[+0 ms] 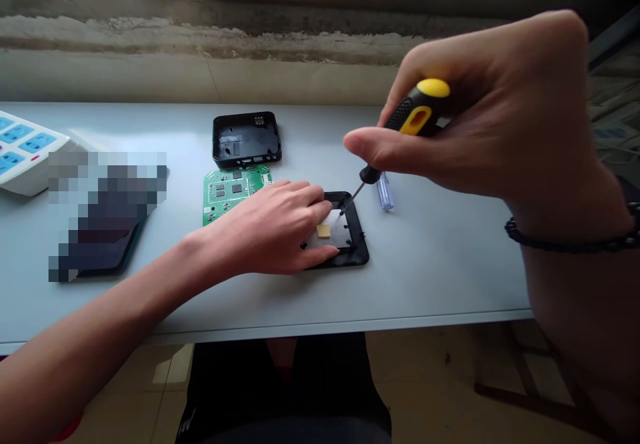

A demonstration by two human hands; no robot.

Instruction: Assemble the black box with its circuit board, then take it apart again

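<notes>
My left hand (280,227) holds down a black plastic cover (359,244), its thumb and fingers gripping from the left side. Inside the cover lies a silvery metal plate (340,236) bearing a small yellowish square pad (323,231). My right hand (500,111) is wrapped round the black and yellow handle of a screwdriver (407,114). The tilted shaft reaches down to the plate's far right corner; whether a screw sits under the tip is too small to tell. A green circuit board (225,194) is partly covered by my left hand. Behind it, an open black housing (247,139) shows its inside.
A clear bluish handle (385,194) lies on the white table (440,277) right of the cover. To the left are a dark, partly pixelated phone-like slab (115,231) and a white power strip (37,157). A wall runs along the table's back; the front edge is near my lap.
</notes>
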